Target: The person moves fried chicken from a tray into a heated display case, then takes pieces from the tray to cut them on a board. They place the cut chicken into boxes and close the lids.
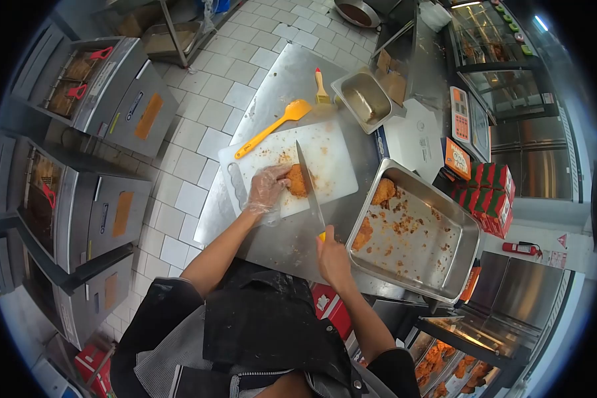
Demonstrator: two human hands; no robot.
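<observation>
A piece of breaded fried chicken (pixel 296 182) lies on the white cutting board (pixel 335 142). My left hand (pixel 269 188), in a clear plastic glove, presses its fingers on the left side of the chicken. The long blade of a knife (pixel 310 182) lies over the right part of the piece. My right hand (pixel 334 262) is wrapped round the yellow handle, near the front edge of the steel table. Crumbs are scattered over the board. A yellow spatula (pixel 272 129) rests across the board's far left edge.
To the right stands a deep steel pan (pixel 414 232) with chicken pieces and crumbs. Farther back are a brush (pixel 321 86) with a yellow handle and a smaller steel container (pixel 363 99). Fryers (pixel 99 199) line the left side beyond the tiled floor.
</observation>
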